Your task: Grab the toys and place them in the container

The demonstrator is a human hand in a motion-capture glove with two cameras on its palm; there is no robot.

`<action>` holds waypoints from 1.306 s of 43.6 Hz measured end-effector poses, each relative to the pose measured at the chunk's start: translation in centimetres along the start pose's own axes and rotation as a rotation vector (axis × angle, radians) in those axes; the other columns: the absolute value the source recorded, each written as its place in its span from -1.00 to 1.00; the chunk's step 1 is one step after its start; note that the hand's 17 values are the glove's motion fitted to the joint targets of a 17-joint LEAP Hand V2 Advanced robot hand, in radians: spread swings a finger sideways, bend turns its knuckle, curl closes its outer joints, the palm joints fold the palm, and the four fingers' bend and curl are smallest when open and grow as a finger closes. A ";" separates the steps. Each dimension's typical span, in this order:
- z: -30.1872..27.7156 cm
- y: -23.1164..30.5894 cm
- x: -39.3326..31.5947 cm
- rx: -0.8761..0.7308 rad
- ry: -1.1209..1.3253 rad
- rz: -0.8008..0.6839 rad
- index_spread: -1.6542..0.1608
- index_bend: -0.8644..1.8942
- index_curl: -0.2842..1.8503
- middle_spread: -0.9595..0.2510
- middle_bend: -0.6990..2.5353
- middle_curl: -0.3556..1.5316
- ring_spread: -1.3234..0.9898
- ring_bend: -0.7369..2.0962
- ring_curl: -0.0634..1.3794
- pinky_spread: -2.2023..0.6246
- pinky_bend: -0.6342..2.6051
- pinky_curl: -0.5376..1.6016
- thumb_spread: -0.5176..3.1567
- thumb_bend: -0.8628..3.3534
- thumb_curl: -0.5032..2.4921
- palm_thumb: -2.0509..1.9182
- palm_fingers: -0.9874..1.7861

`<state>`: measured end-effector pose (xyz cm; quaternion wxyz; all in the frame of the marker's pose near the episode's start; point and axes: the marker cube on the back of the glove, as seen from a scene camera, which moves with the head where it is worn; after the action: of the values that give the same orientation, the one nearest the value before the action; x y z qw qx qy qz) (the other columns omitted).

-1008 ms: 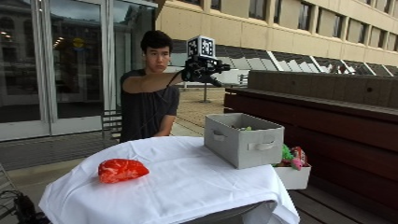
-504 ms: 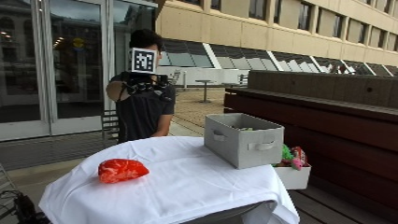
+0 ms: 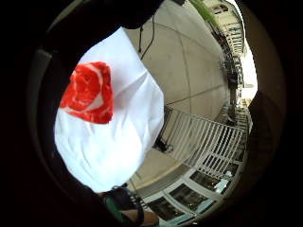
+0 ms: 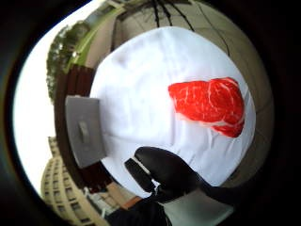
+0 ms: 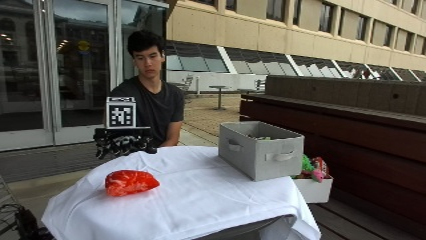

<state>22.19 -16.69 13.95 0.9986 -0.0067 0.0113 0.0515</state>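
Note:
A red toy steak [image 5: 131, 182] lies on the white-clothed table [image 5: 200, 200], near its left front. The grey fabric container [image 5: 261, 149] stands on the table's right side, with a bit of green showing inside. My gloved right hand [image 5: 123, 142] hangs over the table's far left edge, behind and above the steak, with its fingers loosely curled downward and holding nothing. In the thumb side palm view the steak [image 4: 209, 103] and the container [image 4: 84, 131] lie below my black fingers [image 4: 164, 174]. The little finger side palm view shows the steak [image 3: 90, 92] on the cloth.
A small white box [image 5: 313, 184] with green and pink toys sits beside the table at the right, against a dark wooden bench [image 5: 346, 125]. The person sits behind the table. Glass doors stand at the back left.
My hand has swung from head height near the container to the left and down. It now hovers low over the table's far left edge, behind the steak.

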 end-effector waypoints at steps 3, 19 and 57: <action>1.2 0.6 0.1 -0.081 -0.005 -0.008 0.52 -0.34 -0.62 0.55 -0.47 -0.26 0.01 -0.37 -0.58 0.56 -0.04 -0.20 -0.21 -0.62 -0.49 0.00 -0.48; 7.7 0.4 0.0 -0.213 0.030 -0.009 0.51 -0.33 -0.63 0.53 -0.47 -0.28 0.05 -0.35 -0.58 0.59 0.05 -0.15 -0.17 -0.59 -0.48 0.07 -0.42; 6.7 1.3 0.1 -0.134 0.068 0.067 0.57 0.11 -0.34 0.09 -0.01 0.00 -0.20 0.26 -0.21 0.18 -0.22 -0.24 -0.08 -0.31 -0.27 0.56 0.75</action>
<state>22.29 -15.30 20.62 0.9927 -0.0749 0.0419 0.0853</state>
